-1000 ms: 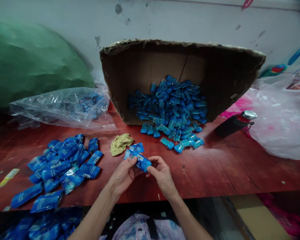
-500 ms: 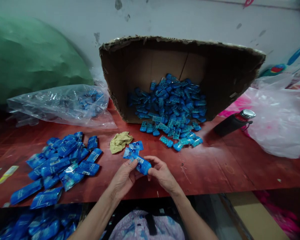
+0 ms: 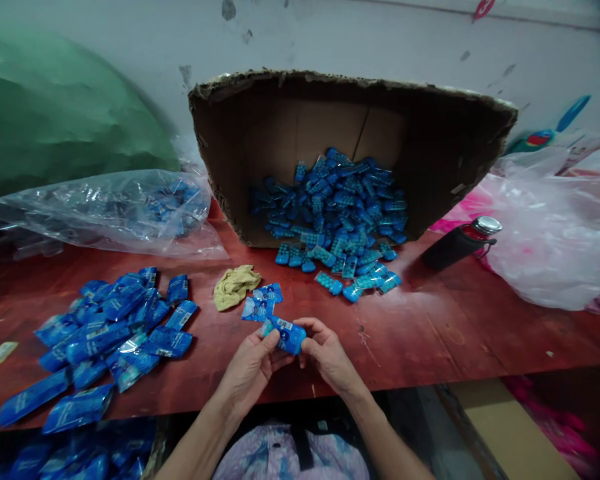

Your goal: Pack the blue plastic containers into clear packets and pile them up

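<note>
Near the table's front edge, I hold a small blue-wrapped container (image 3: 290, 335) with a printed label and barcode. My left hand (image 3: 257, 357) pinches its left end between thumb and fingers. The fingers of my right hand (image 3: 327, 350) close on its right end. Just beyond lie some flat blue printed sleeves (image 3: 263, 303), with a crumpled yellowish cloth (image 3: 236, 287) beside them. To the left spreads a pile of blue wrapped packs (image 3: 105, 327). Small clear containers with blue ends and turquoise beads (image 3: 337, 200) spill from a cardboard box.
The cardboard box (image 3: 430, 153) lies on its side at the back of the red table (image 3: 445, 333). Left of it is a clear plastic bag (image 3: 100, 200); right, a black bottle (image 3: 455, 247) and a whitish plastic bag (image 3: 545, 247). More blue packs (image 3: 75, 457) sit below the table edge.
The view has shifted slightly, so most things sit a little further left. The container in my hands has turned closer to level, its label facing up. Both hands still grip it.
</note>
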Demonstrator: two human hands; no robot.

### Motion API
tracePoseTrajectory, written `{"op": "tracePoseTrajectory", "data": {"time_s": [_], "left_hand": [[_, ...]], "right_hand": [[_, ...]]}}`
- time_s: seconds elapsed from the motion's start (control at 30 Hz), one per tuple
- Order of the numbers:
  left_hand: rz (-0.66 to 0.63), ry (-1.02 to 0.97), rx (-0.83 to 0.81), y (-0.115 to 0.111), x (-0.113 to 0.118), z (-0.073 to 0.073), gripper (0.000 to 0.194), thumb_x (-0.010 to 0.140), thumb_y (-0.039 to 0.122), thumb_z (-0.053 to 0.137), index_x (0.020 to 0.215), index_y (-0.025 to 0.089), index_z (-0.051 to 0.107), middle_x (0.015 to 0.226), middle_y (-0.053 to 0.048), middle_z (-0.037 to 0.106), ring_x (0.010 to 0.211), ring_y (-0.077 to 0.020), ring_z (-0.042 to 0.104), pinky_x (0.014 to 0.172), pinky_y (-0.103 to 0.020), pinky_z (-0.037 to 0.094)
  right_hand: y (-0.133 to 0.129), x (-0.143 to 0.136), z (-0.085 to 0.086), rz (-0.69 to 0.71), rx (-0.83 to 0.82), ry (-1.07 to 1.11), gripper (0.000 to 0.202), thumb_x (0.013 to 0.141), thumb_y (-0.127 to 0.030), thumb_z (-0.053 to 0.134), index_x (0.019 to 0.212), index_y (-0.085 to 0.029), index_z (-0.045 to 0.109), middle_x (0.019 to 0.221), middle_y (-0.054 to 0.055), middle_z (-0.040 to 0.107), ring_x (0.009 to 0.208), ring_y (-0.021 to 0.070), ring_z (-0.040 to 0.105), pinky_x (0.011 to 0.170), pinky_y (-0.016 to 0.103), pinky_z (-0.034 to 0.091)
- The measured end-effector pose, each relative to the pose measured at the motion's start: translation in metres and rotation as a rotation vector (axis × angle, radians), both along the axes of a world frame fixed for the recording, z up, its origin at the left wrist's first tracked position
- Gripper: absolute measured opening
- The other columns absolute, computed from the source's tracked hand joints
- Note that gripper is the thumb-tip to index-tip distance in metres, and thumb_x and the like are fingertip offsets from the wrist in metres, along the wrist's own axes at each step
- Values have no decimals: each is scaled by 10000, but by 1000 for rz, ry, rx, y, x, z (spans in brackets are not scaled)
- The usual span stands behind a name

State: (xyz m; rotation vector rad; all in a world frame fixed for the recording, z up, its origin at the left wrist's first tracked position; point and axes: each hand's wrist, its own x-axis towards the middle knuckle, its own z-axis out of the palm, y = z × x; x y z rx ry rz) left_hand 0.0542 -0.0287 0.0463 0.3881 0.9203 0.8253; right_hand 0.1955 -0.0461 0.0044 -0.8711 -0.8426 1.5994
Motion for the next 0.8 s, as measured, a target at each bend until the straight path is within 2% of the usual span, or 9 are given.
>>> {"op": "tracePoseTrajectory", "data": {"time_s": [0.17, 0.27, 0.43, 0.67, 0.8], "left_hand": [[98, 21, -41, -7, 6, -6, 164, 701, 272, 623, 788, 145, 566, 682, -15, 681, 596, -134, 635, 589, -259, 524], [81, 24, -46, -9, 6, -3, 173, 706, 281, 618, 800, 147, 564, 709, -24, 686, 629, -146, 643, 616, -271, 524], [0, -17, -5, -7, 1, 2, 199, 699, 254, 626, 861, 154, 570, 747, -30, 684, 636, -144, 636, 631, -279, 516], [72, 10, -16, -15, 8, 4, 173, 719, 284, 600, 797, 131, 581, 679, -23, 671, 616, -139, 624, 611, -264, 512], [46, 25, -26, -17, 10, 7, 174, 727, 276, 591, 825, 133, 575, 697, -38, 681, 627, -152, 635, 608, -266, 513]], "right_hand": [[0, -2, 9, -27, 21, -103, 282, 692, -194, 617, 972, -219, 591, 770, -23, 573, 457, 42, 440, 434, 175, 395], [0, -1, 12, -62, 28, -163, 275, 693, -180, 606, 965, -217, 598, 768, -23, 579, 473, 44, 446, 447, 172, 392], [0, 0, 8, -24, 12, -64, 270, 687, -204, 619, 954, -226, 594, 769, -24, 577, 478, 52, 450, 433, 173, 396], [-4, -5, 19, -41, 5, -125, 305, 663, -209, 657, 962, -223, 598, 800, -14, 586, 580, 73, 481, 497, 169, 408], [-3, -2, 15, -33, -23, -67, 341, 637, -239, 685, 965, -219, 593, 740, -22, 557, 545, 76, 468, 467, 174, 401]]}}
